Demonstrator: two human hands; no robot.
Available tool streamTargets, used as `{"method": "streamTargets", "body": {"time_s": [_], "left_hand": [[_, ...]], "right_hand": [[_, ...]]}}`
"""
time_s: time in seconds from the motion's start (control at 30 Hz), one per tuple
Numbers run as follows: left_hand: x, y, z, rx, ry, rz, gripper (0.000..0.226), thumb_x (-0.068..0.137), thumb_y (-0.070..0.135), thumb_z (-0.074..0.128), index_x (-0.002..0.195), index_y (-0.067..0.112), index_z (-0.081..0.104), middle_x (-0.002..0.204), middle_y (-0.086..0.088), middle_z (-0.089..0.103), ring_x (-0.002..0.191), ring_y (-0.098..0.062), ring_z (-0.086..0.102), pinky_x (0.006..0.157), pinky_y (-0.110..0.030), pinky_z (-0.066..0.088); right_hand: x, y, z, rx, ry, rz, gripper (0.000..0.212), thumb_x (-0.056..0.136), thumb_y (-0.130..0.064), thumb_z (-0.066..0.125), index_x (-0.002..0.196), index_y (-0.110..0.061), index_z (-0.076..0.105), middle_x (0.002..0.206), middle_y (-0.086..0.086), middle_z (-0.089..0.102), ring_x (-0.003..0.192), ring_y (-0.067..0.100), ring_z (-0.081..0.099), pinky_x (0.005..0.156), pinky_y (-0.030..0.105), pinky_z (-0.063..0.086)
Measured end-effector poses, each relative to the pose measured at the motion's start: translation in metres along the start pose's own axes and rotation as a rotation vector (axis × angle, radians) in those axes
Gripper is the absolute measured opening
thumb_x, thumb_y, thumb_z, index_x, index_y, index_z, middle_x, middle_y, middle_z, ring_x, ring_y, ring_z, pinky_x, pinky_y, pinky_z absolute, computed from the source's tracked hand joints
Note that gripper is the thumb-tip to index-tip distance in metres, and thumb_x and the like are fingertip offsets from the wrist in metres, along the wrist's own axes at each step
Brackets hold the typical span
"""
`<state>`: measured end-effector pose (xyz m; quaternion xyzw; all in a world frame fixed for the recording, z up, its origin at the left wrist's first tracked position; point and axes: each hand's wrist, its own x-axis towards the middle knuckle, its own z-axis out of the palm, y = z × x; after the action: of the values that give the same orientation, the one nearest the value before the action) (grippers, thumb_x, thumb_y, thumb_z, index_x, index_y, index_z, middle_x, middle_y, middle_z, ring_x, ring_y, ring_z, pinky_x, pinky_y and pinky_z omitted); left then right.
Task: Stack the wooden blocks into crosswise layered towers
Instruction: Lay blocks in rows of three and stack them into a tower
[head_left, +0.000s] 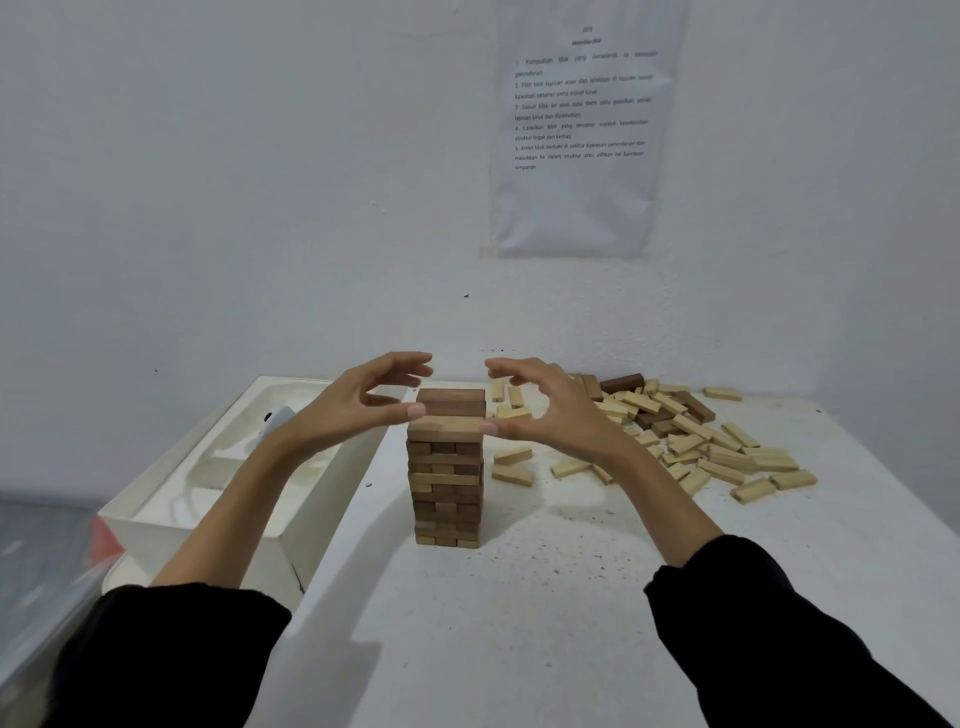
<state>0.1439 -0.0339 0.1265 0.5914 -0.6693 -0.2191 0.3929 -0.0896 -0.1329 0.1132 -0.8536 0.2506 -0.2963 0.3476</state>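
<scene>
A tower of wooden blocks (445, 488) stands mid-table, built in crosswise layers, with a dark brown top layer (451, 402). My left hand (358, 402) cups the tower's top from the left, its thumb tip touching the top layers' left edge. On the right side my right hand (540, 405) mirrors it, thumb tip against the light layer just under the top. Both hands have fingers curved and spread above the tower, holding no block. A pile of loose light and dark blocks (691, 436) lies scattered to the right.
The white table (519, 597) meets a white wall at the back. A white plastic tub (218, 488) sits at the table's left edge. A printed sheet (576, 130) is taped to the wall. Two loose blocks (513, 466) lie just right of the tower.
</scene>
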Motion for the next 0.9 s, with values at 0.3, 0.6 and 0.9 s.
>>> {"method": "streamTargets", "body": {"time_s": [0.3,0.6,0.9], "left_hand": [[0.024,0.068,0.031,0.105,0.017,0.161,0.035,0.085,0.037,0.064,0.118,0.028,0.059,0.110,0.011,0.065,0.106,-0.002,0.059,0.085,-0.014,0.050],[0.041,0.106,0.134,0.116,0.013,0.254,0.029,0.088,0.024,0.065,0.116,0.018,0.061,0.111,0.003,0.063,0.104,-0.005,0.057,0.086,-0.015,0.048],[0.057,0.050,0.231,0.130,-0.084,0.109,0.027,0.088,0.018,0.065,0.114,0.011,0.063,0.111,-0.002,0.063,0.102,-0.014,0.057,0.074,-0.004,0.038]], "right_hand": [[-0.031,0.004,-0.054,-0.009,0.138,0.004,0.059,0.080,-0.038,0.069,0.134,-0.029,0.047,0.125,-0.014,0.054,0.118,0.008,0.045,0.095,0.026,0.035],[-0.091,0.047,-0.101,-0.057,0.267,0.120,0.040,0.085,-0.028,0.067,0.124,-0.023,0.057,0.115,-0.010,0.060,0.114,0.009,0.050,0.093,0.023,0.038],[-0.137,0.130,-0.074,-0.110,0.300,0.253,0.033,0.084,-0.022,0.069,0.116,-0.022,0.063,0.114,-0.004,0.063,0.115,0.017,0.049,0.094,0.028,0.036]]}}
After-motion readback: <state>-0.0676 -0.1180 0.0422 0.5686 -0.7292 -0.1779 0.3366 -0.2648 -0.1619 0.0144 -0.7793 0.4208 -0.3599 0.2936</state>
